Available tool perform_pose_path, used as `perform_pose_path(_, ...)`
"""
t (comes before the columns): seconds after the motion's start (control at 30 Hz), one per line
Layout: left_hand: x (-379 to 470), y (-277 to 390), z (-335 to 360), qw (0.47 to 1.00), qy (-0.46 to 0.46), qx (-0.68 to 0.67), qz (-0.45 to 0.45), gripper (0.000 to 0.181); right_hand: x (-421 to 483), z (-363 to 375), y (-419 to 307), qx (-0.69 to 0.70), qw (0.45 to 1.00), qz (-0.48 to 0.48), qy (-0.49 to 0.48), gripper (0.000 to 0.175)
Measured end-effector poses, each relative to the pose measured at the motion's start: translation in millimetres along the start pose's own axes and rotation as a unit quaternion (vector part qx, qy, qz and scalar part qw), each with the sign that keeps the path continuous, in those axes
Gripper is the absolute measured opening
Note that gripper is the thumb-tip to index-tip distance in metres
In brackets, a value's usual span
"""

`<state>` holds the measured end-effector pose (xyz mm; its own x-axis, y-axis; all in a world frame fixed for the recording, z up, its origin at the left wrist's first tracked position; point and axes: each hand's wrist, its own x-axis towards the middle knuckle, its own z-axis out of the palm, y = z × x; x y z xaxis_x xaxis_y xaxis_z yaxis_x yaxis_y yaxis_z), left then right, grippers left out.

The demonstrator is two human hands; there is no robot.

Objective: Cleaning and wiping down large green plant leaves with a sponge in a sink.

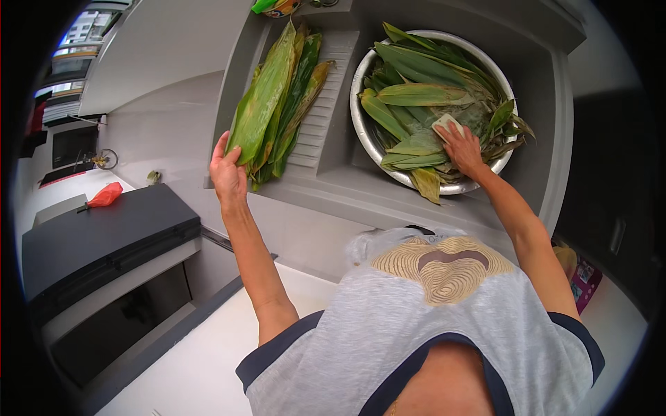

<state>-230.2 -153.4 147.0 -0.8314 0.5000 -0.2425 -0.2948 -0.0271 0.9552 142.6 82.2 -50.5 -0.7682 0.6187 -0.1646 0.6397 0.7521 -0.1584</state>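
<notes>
My left hand point(229, 169) pinches the near end of a broad green leaf point(265, 104) between thumb and fingers. That leaf lies lengthwise on a stack of long leaves point(299, 112), some browned at the edges, on the ridged washboard part point(325, 93) of a grey sink. My right hand point(464, 151) grips a pale block-shaped pad point(446, 127), perhaps a sponge, inside a round metal basin point(359, 117). Many long green leaves point(421, 65) fill the basin, with cloudy water between them. A yellowed leaf point(427, 184) hangs over its near rim.
The grey sink wall point(554, 130) rises right of the basin. A colourful container point(281, 7) stands at the washboard's far end. To the left are a dark-topped cabinet point(109, 234), a red plastic bag point(105, 194) and a small bicycle point(104, 159).
</notes>
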Motion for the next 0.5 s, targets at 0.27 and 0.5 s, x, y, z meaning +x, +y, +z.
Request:
perform_pose_path(0.27, 3.5, -18.2, 18.5, 0.712, 0.146, 0.66, 0.188, 0.024, 4.2, -2.2, 5.6, 0.0, 1.0, -0.006, -0.019, 0.053)
perform_pose_path(0.5, -3.4, -11.9, 60.0, 0.499, 0.168, 0.746, 0.408, 0.026, -12.0, 1.0, 12.4, -0.05, 0.999, 0.011, -0.014, 0.053)
